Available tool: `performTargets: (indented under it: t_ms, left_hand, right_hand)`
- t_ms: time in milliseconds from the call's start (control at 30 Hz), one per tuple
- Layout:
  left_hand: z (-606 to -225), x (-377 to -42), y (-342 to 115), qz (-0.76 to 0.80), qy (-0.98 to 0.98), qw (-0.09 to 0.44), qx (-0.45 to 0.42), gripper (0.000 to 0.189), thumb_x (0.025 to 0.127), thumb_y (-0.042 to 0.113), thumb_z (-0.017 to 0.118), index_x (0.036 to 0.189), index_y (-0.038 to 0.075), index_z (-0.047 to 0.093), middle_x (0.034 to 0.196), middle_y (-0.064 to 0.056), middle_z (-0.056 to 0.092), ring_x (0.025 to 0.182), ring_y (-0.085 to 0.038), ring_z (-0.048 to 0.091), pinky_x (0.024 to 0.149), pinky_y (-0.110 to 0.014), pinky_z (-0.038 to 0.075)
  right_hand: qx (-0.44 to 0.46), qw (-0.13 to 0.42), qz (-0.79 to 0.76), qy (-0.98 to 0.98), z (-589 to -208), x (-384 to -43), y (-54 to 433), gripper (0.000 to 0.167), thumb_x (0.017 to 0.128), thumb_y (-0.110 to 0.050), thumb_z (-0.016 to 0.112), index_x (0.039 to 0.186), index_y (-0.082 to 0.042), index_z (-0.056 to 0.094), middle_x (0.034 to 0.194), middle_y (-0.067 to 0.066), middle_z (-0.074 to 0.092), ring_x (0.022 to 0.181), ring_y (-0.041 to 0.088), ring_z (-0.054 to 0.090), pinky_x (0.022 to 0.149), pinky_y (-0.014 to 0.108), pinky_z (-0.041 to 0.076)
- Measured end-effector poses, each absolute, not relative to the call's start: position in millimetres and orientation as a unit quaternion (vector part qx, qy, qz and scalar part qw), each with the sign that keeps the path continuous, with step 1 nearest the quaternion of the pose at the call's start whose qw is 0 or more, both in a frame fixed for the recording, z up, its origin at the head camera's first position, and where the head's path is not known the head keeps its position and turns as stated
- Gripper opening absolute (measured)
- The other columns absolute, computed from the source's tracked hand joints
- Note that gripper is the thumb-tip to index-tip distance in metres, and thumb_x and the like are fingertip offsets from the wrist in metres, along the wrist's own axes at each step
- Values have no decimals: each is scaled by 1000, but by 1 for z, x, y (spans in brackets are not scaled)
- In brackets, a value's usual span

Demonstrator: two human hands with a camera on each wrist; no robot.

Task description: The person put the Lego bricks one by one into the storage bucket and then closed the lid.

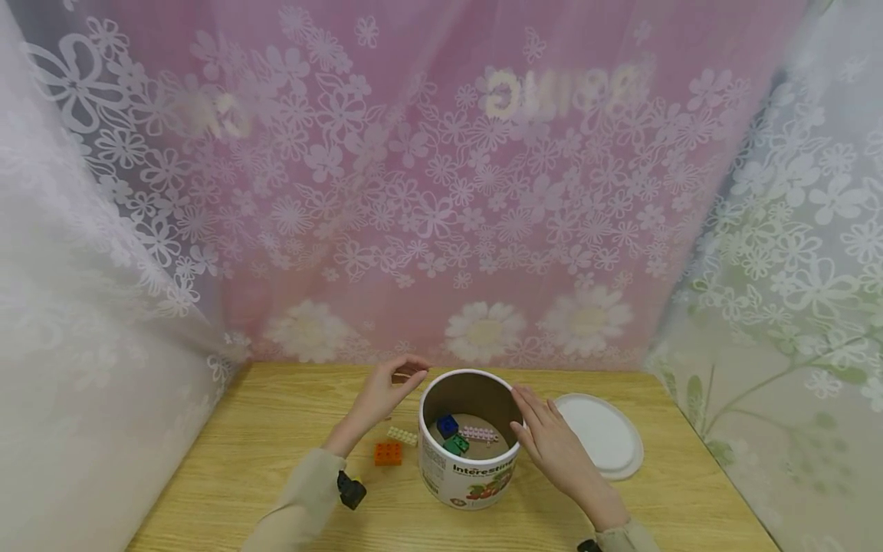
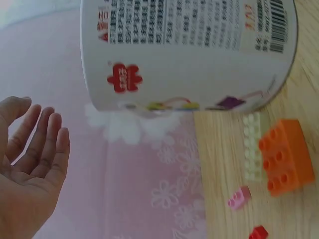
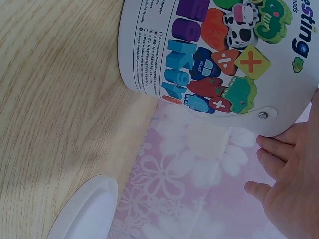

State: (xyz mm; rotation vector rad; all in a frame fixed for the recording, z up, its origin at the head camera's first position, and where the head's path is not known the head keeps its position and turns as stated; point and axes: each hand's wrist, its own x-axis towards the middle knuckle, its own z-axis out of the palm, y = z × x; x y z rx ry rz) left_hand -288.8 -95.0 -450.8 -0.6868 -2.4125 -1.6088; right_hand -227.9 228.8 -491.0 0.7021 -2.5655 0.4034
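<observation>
Standing upright between two bare hands, a white round tub [image 1: 433, 468] rests on a wooden table [image 1: 276, 452]. The right hand [image 1: 555, 446] lies against the rim on its own side, fingers extended, pinching nothing. The left hand [image 1: 379, 392], fingers loosely curved and holding nothing, hovers just beside the opposite rim. Inside the tub, between the hands, lie a blue brick [image 1: 448, 426], a green brick [image 1: 456, 445] and a pink strip [image 1: 479, 434]. Between the left wrist and the tub are an orange brick [image 1: 388, 454] and a pale yellow strip [image 1: 402, 436], with a small pink brick [image 2: 239, 198] and a red brick [image 2: 258, 233] near them. A white lid [image 1: 599, 433] lies beyond the right hand, on its outer side.
</observation>
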Motion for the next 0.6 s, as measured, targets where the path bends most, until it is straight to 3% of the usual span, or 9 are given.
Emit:
performTargets:
  t_ms: [100, 300, 467, 600]
  left_hand:
    - [-457, -290, -107, -539, -811, 82, -212, 20, 100, 24, 66, 118, 18, 72, 114, -2, 72, 104, -16, 68, 95, -41, 56]
    - [-476, -293, -133, -532, -821, 91, -185, 25, 98, 20, 69, 122, 14, 70, 121, -8, 70, 110, -24, 67, 98, -47, 54]
    - [-494, -294, -155, -519, -834, 72, -173, 34, 97, 23, 71, 128, 11, 67, 129, -13, 66, 118, -35, 62, 103, -56, 49]
    - [-509, -296, -170, -502, -844, 67, -176, 37, 95, 12, 72, 130, 3, 64, 129, -18, 65, 118, -43, 60, 102, -59, 48]
  right_hand:
    - [254, 225, 148, -929, -492, -228, 229, 58, 105, -31, 55, 153, -1, 42, 157, 14, 43, 143, 33, 42, 126, 41, 14]
    - [253, 223, 148, -930, -493, -229, 229, 59, 103, -27, 59, 153, -1, 41, 157, 14, 43, 143, 33, 42, 122, 51, 23]
    - [254, 228, 150, -928, -494, -229, 229, 60, 101, -23, 62, 153, 0, 42, 157, 14, 44, 143, 33, 43, 126, 41, 13]
    - [258, 231, 151, -926, -493, -229, 229, 59, 103, -24, 59, 153, 0, 41, 157, 14, 43, 142, 34, 43, 127, 33, 5]
